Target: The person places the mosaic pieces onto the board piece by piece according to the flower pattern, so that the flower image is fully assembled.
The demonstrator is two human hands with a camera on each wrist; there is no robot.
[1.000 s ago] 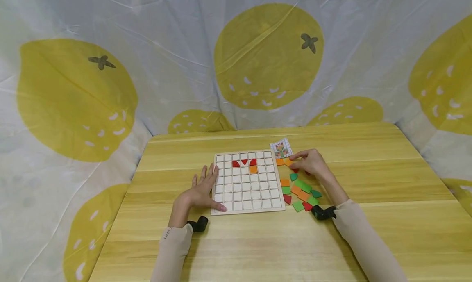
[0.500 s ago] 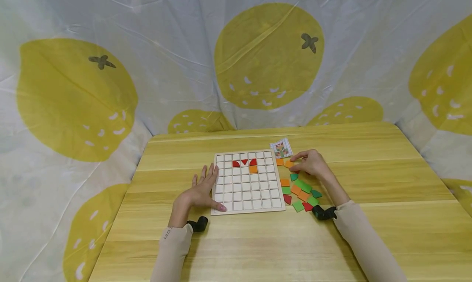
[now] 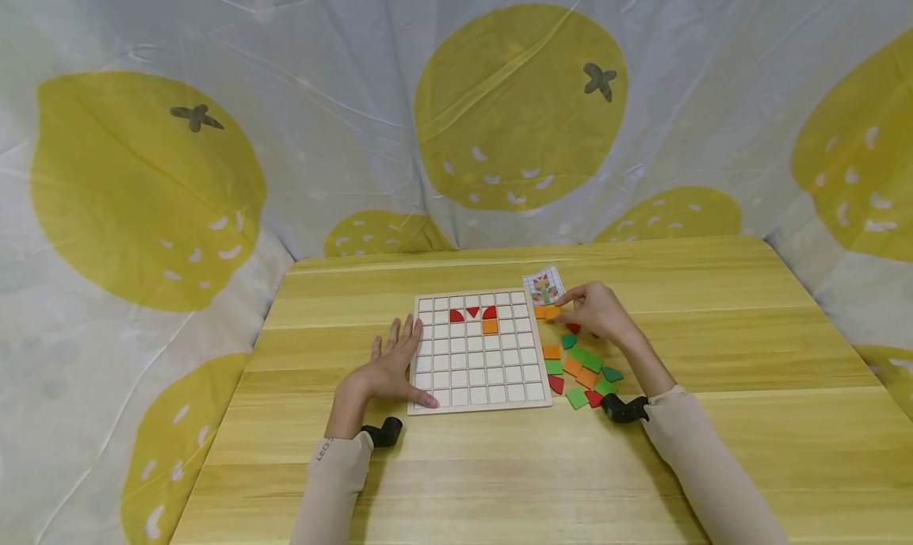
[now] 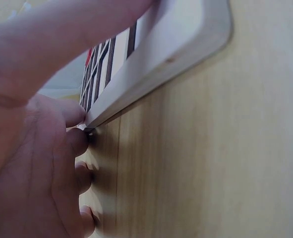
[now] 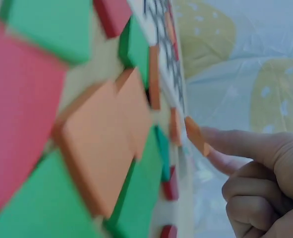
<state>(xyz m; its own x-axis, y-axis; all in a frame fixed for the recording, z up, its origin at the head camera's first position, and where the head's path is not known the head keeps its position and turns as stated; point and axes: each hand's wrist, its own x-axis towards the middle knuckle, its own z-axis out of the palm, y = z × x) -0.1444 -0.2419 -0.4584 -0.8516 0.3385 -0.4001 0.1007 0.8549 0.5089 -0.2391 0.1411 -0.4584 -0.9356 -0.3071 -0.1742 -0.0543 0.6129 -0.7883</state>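
A wooden grid board [image 3: 474, 363] lies in the middle of the table. On it are red pieces [image 3: 472, 313] in one row and an orange square tile [image 3: 490, 326] below the right one. My left hand [image 3: 385, 373] rests spread along the board's left edge, its thumb [image 4: 87, 37] over the near corner. Right of the board, my right hand [image 3: 597, 311] pinches an orange tile [image 5: 197, 135] between thumb and index finger, while the other fingers are curled. In the head view that tile overlaps another orange tile [image 3: 540, 313] beside the board; whether they touch I cannot tell.
Loose green [image 3: 586, 360], orange, red and teal pieces are scattered right of the board. A small pattern card [image 3: 544, 285] lies by its far right corner. A lemon-printed cloth [image 3: 521, 109] hangs behind the wooden table [image 3: 471, 482].
My right hand has moved slightly left with the orange tile, towards the board, uncovering more of a red piece below it. My left hand has stayed in place.
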